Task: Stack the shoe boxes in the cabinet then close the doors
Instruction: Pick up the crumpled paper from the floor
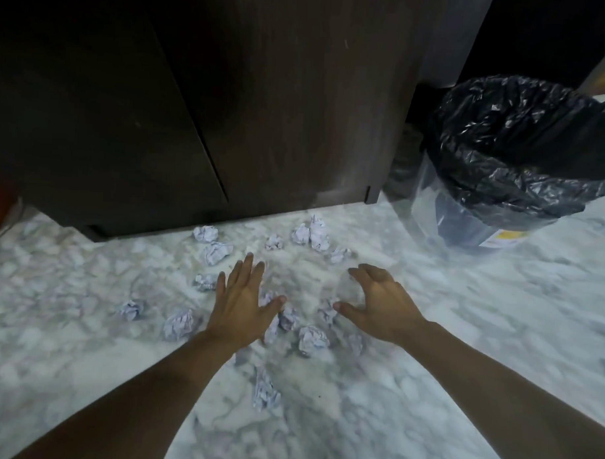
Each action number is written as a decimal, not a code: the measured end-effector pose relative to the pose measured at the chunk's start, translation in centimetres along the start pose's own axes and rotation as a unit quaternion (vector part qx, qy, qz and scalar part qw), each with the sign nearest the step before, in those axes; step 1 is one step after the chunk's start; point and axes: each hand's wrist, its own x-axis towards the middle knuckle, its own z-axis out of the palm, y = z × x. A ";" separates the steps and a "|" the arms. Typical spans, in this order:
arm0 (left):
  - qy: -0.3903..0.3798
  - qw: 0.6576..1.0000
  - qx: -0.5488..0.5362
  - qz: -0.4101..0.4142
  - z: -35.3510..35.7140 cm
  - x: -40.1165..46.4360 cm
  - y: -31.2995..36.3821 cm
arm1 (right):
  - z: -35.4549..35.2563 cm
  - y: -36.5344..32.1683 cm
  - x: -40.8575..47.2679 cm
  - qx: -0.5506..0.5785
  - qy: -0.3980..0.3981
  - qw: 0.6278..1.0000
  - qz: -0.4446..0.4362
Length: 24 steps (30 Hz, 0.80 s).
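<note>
Left hand (244, 300) held flat, fingers straight and spread, nothing gripped. Right hand (377, 306) held with fingers loosely curved, nothing held. Crumpled paper balls (215, 253) scattered on marble floor (462, 338) around hands. Cabinet (195, 105) seen at 12 o'clock, doors shut. Shoe boxes not seen. Bin (516, 161) with black liner placed at 2 o'clock.

Two bare forearms, no sleeves, left hand (245, 301), right hand (382, 306), no rings/watch visible

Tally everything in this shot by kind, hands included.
crumpled paper balls: about 16, some partly under the hands
bin: 1
cabinet: 1
hands: 2, left hand and right hand
total: about 20
</note>
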 end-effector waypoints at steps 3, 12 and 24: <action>0.049 0.999 0.010 -0.003 1.2 -2.6 -1.2 | 2.2 -0.5 -2.2 0.009 0.027 1.000 0.006; 0.066 0.991 -0.044 -0.112 5.2 -8.6 -3.0 | 7.4 -1.2 -4.3 0.012 0.086 0.995 -0.037; 0.106 0.983 -0.094 0.120 7.8 -8.8 -1.2 | 10.0 -2.5 -0.5 0.028 0.150 0.979 -0.138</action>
